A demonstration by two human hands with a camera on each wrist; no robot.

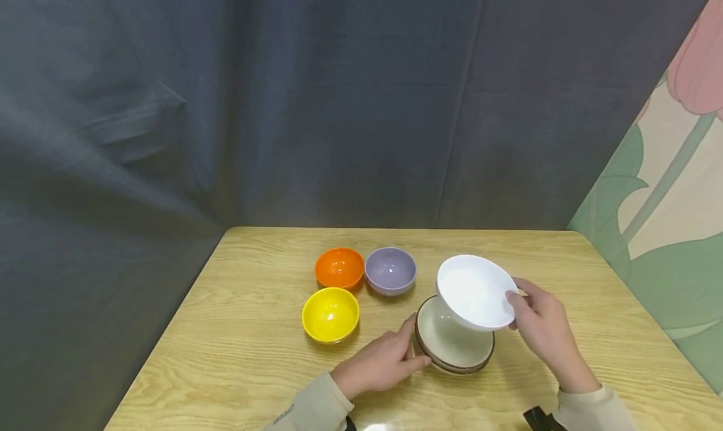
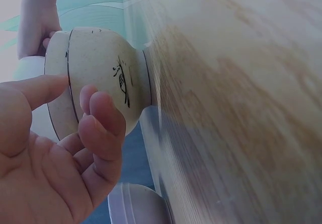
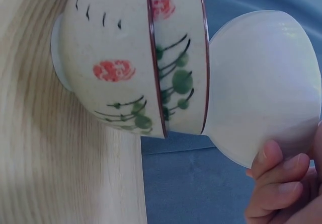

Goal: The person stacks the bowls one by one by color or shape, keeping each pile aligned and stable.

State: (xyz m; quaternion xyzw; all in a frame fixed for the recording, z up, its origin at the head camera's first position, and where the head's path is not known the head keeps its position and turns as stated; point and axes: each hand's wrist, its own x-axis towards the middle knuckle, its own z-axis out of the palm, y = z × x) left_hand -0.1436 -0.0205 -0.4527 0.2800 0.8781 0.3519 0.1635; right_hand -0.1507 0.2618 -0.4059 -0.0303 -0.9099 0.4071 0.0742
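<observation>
Two nested cream bowls with brown rims [image 1: 452, 343] stand upright on the table, their sides painted with red and green patterns [image 3: 115, 70] and dark strokes. My left hand [image 1: 384, 362] rests against the left side of this stack; in the left wrist view a straight digit of the left hand [image 2: 30, 148] touches near the rim. The right hand [image 1: 542, 324] holds a plain white bowl [image 1: 477, 291] by its right edge, thumb on the inner side and fingers beneath. That bowl is tilted above the cream stack, hiding part of its opening.
Left of the stack are an orange bowl [image 1: 339, 268], a purple bowl [image 1: 390, 271] and a yellow bowl [image 1: 330, 315], all upright on the wooden table [image 1: 226, 356]. A dark grey curtain [image 1: 361, 105] hangs behind the table, and a flower-patterned wall [image 1: 672, 230] borders its right side.
</observation>
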